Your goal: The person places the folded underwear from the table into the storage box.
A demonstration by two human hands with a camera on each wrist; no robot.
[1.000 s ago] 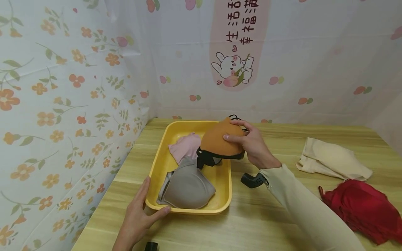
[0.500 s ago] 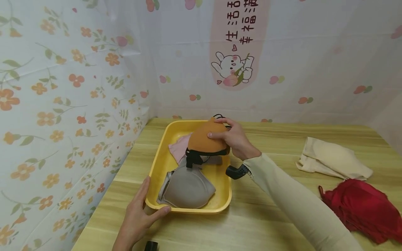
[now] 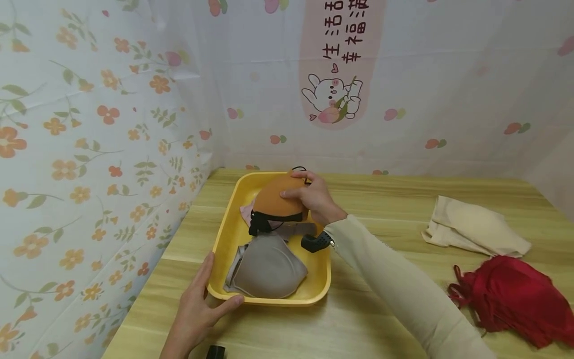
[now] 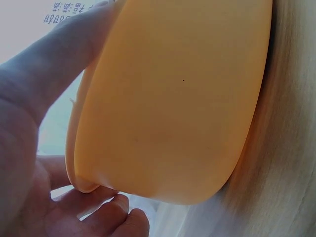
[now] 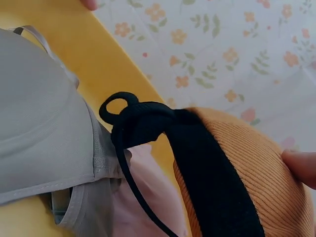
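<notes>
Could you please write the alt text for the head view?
A person's right hand holds a black-trimmed orange bra over a yellow tray containing a gray bra and pink garment, while the left hand holds the tray's near left corner. A beige cloth and a red bra lie on the wooden table to the right.

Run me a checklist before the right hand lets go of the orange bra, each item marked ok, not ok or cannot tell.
1. Right hand grips the orange bra: ok, its thumb presses on the cup.
2. Yellow bin steadied: ok, the left hand holds its near left corner.
3. Orange bra above the bin: ok, over the far half.
4. Gray bra within the rim: ok, lying in the near half.
5. Black strap tucked away: not ok, it dangles loose.
6. Orange bra resting on the pink cloth: cannot tell, contact is not clear.
</notes>
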